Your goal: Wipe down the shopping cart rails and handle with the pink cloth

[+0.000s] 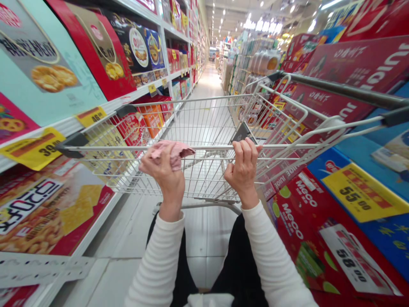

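Note:
A wire shopping cart (211,148) stands side-on in front of me, its dark handle bar (345,88) off to the right. My left hand (168,172) is closed around a crumpled pink cloth (177,152), which lies against the near top rail. The palm side and the rail under the cloth are hidden. To the right along that same rail, my right hand (243,168) has its fingers wrapped over the wire. Through the mesh I see the tiled floor and a dark plate (244,133) on the cart's wire.
Shelves of boxed gifts (92,47) run along the left, with yellow price tags (38,148) jutting out. Stacked red cartons (287,213) and a blue box (383,149) stand close on the right. A tiled aisle (209,81) stretches away beyond the cart.

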`<action>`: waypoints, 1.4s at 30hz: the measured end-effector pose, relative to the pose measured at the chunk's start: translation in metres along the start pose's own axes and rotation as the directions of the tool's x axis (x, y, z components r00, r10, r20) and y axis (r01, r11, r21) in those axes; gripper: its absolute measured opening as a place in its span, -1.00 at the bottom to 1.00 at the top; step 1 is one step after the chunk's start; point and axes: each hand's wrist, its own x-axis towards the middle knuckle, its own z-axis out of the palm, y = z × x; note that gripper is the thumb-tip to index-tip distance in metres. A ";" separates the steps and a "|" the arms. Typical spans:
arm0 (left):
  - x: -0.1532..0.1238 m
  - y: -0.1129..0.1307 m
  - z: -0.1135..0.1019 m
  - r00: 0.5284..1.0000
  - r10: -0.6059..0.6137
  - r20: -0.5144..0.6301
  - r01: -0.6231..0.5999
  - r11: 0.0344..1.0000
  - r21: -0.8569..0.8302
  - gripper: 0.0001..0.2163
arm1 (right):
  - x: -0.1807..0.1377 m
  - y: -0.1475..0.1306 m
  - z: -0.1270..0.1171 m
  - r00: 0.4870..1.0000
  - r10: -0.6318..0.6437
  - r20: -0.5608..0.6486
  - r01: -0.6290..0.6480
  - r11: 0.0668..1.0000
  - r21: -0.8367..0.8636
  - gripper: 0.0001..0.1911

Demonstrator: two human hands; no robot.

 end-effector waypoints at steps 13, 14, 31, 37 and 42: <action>-0.035 0.036 0.032 0.996 0.087 -0.027 -0.087 0.996 -0.031 -0.68 | -0.002 -0.001 0.000 0.999 0.036 0.029 -0.037 0.999 0.034 -0.17; -0.039 0.035 0.039 0.992 0.116 -0.051 -0.117 0.993 -0.028 -0.71 | -0.002 -0.001 -0.001 0.999 0.035 0.041 -0.036 0.999 0.035 -0.17; -0.034 0.031 0.034 0.950 0.307 -0.064 -0.310 0.949 -0.051 -0.83 | -0.006 0.000 -0.009 0.999 0.021 0.046 -0.023 0.999 0.049 -0.15; -0.053 0.029 0.051 0.953 0.302 0.011 -0.302 0.952 -0.047 -0.85 | -0.008 -0.001 -0.012 0.999 0.028 0.041 -0.029 0.999 0.014 -0.17; -0.088 -0.002 0.053 0.942 0.335 -0.033 -0.333 0.942 0.049 -0.81 | -0.008 0.000 -0.016 0.998 0.038 0.052 -0.037 0.999 -0.014 -0.14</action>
